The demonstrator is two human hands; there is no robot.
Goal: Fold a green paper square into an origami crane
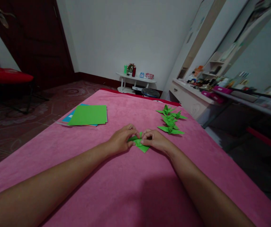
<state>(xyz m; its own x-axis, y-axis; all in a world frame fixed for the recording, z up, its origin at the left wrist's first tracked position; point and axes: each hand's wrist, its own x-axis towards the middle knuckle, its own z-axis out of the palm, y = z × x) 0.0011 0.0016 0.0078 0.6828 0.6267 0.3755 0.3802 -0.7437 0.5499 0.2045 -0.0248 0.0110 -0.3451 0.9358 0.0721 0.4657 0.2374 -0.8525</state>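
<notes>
Pink cloth [135, 195] covers the work surface, dim room, dark door far left, white side table [135, 79] at the far wall

Grip state:
- left hand [121, 139]: fingertips pinched shut on the left edge of the green folded piece [142, 146]
- right hand [156, 141]: thumb and forefinger clamped on its right edge
- piece sits centre of the cloth, between both hands, near corner resting flat on the fabric

Risks, my read:
- cloth is soft, so a crease pressed against it may come out rounded or off-line
- both pinches sit close together; uneven pull could tear the paper at a fold or open a layer
- low light makes edge alignment hard to check
- my fingers hide the middle of the piece, so I can't tell how the inner layers lie

Counts:
- 1 piece in hand
- 1 paper stack [89, 115] far left, green sheet on top, blue edge showing under it; sheet count can't be told
- folded green shapes [171, 121] far right, touching and overlapping in a row: 4 I can separate, maybe more hidden
- 2 hands, both mine, nobody else in view
</notes>
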